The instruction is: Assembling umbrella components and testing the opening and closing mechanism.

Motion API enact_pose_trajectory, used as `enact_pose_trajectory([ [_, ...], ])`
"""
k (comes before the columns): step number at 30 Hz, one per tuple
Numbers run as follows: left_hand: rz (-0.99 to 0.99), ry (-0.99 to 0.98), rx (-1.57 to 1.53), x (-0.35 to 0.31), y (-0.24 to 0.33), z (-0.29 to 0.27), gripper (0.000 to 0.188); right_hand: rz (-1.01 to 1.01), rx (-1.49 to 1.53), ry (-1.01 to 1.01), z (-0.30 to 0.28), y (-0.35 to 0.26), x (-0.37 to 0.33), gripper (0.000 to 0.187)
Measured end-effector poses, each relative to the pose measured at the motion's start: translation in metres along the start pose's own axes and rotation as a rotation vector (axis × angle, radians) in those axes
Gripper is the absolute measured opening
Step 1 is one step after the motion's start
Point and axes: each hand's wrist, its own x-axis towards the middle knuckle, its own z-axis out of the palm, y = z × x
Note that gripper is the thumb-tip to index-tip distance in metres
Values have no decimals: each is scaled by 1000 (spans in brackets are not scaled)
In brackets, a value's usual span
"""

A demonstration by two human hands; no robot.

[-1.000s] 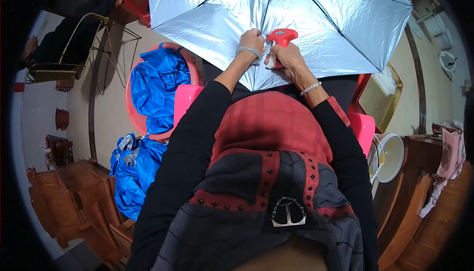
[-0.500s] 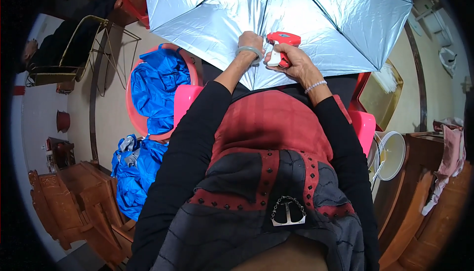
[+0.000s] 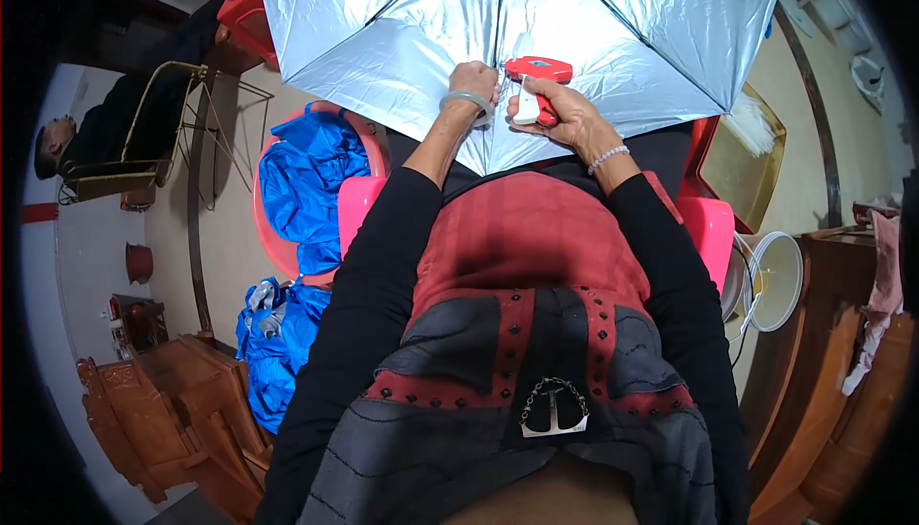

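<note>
An open umbrella, silver on the side facing me, lies spread across my lap with its dark ribs running away from me. My left hand is closed at the canopy near a rib, its fingertips partly hidden; a pale bangle circles the wrist. Right beside it, my right hand grips a red and white tagging gun by its handle. The gun's front end points toward my left hand, close to the silver fabric.
Blue folded fabric fills a pink tub at left, with more blue fabric below. At right are a gold tray with white thin strips and a white bucket. Another person is at far left.
The umbrella and both hands have shifted slightly left in view, as has the tagging gun. My grips look the same. More of the other person's head shows at the far left.
</note>
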Motion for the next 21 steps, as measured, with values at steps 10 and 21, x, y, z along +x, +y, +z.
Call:
enact_pose_trajectory([
  [10, -5, -74, -152, -7, 7, -4, 16, 1, -11, -85, -5, 0, 3, 26],
  [21, -34, -62, -178, -8, 7, -2, 15, 9, -96, -51, 0, -2, -1, 23],
])
